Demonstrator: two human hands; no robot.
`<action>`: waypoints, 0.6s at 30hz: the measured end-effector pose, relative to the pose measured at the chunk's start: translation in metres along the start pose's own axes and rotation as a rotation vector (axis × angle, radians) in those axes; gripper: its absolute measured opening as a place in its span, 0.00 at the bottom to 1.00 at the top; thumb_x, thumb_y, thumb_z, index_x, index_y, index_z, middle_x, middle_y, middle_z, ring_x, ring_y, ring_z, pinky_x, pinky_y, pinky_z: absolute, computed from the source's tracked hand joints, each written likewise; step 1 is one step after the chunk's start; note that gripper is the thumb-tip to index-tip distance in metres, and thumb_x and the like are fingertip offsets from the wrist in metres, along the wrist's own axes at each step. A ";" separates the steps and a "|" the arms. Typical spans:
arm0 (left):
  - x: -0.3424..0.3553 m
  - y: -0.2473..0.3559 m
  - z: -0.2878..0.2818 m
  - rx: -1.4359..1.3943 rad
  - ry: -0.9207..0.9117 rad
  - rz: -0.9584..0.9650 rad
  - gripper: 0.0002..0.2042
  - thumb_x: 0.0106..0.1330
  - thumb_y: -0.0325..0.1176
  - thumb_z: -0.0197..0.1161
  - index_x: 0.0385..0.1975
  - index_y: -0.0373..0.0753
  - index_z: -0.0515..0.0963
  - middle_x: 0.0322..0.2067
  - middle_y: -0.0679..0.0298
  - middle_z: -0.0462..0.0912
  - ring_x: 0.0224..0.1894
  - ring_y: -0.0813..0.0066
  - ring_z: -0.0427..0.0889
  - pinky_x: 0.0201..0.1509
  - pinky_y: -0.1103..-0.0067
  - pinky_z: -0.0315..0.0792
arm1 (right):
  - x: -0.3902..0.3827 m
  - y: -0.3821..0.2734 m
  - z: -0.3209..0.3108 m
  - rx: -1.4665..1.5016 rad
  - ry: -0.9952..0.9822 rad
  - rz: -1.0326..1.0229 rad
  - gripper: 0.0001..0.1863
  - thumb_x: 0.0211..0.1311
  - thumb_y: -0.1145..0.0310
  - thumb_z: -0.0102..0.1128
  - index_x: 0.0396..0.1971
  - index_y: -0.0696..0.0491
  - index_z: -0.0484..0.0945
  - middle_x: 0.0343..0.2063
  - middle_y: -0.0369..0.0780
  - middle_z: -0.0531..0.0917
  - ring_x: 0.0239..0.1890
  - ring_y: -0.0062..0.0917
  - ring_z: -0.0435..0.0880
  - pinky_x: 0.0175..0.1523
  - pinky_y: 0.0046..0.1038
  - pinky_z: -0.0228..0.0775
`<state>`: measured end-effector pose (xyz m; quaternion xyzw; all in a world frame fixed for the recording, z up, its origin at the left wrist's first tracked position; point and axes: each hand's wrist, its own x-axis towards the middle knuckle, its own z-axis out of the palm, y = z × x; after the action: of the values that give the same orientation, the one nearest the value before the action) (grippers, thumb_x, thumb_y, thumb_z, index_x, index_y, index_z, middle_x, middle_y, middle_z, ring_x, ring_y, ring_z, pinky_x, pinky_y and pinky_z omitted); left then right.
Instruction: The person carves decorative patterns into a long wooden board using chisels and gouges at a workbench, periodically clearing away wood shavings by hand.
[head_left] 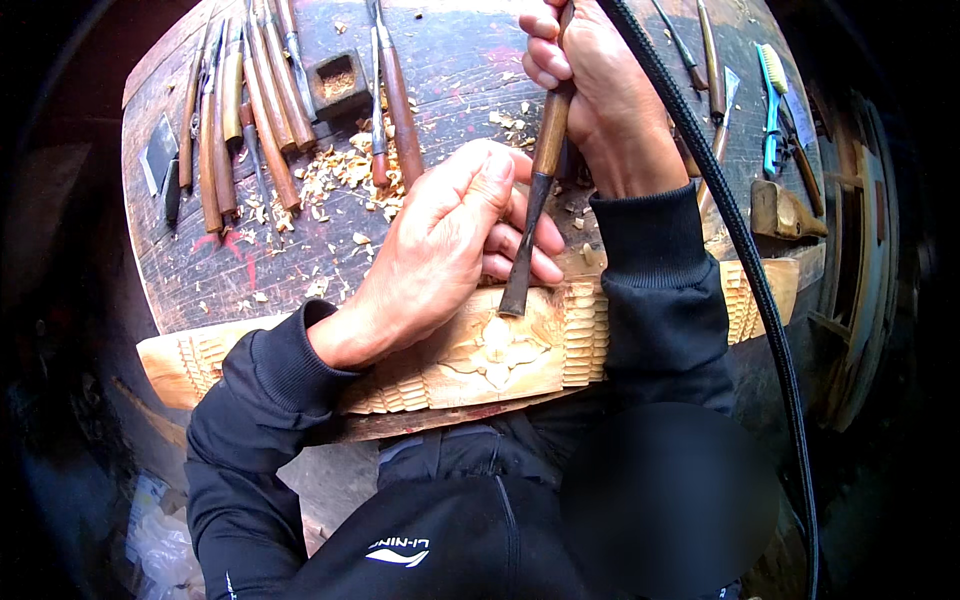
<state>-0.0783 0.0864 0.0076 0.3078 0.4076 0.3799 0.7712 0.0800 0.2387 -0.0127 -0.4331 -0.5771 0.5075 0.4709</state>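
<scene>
My right hand (612,95) is closed round the wooden handle of a chisel (548,140). Its dark steel shank slants down, and the flared edge is over a carved wooden board (400,375), just above a raised four-petal flower. Whether the edge touches the wood I cannot tell. My left hand (435,240) is half open beside the shank, its thumb lifted off. The fingers lie behind the steel, perhaps touching it. The pale board lies along the near edge of the bench, with rows of small notches on both sides of the flower; my sleeves hide parts of it.
Several wood-handled carving tools (265,110) lie at the bench's far left, by a small dark block (338,85) and wood shavings (345,165). A blue brush (772,110) and a wooden mallet-like piece (785,212) lie at right. A black braided cable (735,200) crosses in front.
</scene>
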 end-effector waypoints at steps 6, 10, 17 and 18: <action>0.002 0.000 0.003 0.058 0.015 -0.006 0.20 0.91 0.51 0.45 0.56 0.38 0.73 0.38 0.59 0.89 0.36 0.72 0.93 0.38 0.81 0.81 | -0.003 0.003 0.009 0.009 -0.032 0.029 0.08 0.85 0.69 0.53 0.41 0.56 0.75 0.25 0.32 0.76 0.19 0.14 0.71 0.24 0.23 0.64; 0.001 0.005 0.005 0.112 -0.020 -0.010 0.21 0.91 0.52 0.47 0.56 0.38 0.74 0.37 0.60 0.88 0.35 0.73 0.92 0.38 0.82 0.79 | -0.008 0.002 0.007 0.032 -0.050 0.046 0.08 0.85 0.70 0.54 0.42 0.56 0.75 0.25 0.32 0.76 0.19 0.14 0.72 0.24 0.23 0.65; 0.005 -0.001 0.002 0.102 -0.067 0.047 0.22 0.91 0.52 0.47 0.59 0.36 0.74 0.39 0.56 0.89 0.36 0.69 0.92 0.39 0.80 0.83 | -0.009 0.001 0.016 0.044 -0.078 0.069 0.07 0.84 0.70 0.54 0.42 0.56 0.75 0.26 0.33 0.76 0.20 0.16 0.72 0.25 0.24 0.66; 0.005 -0.001 0.003 0.099 -0.067 0.055 0.21 0.91 0.51 0.47 0.59 0.36 0.74 0.39 0.56 0.89 0.35 0.69 0.92 0.40 0.80 0.83 | -0.011 0.001 0.016 0.043 -0.080 0.076 0.07 0.84 0.70 0.54 0.42 0.56 0.75 0.26 0.33 0.76 0.20 0.16 0.72 0.25 0.24 0.66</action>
<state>-0.0740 0.0895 0.0065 0.3691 0.3911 0.3700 0.7576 0.0665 0.2257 -0.0157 -0.4239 -0.5676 0.5542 0.4369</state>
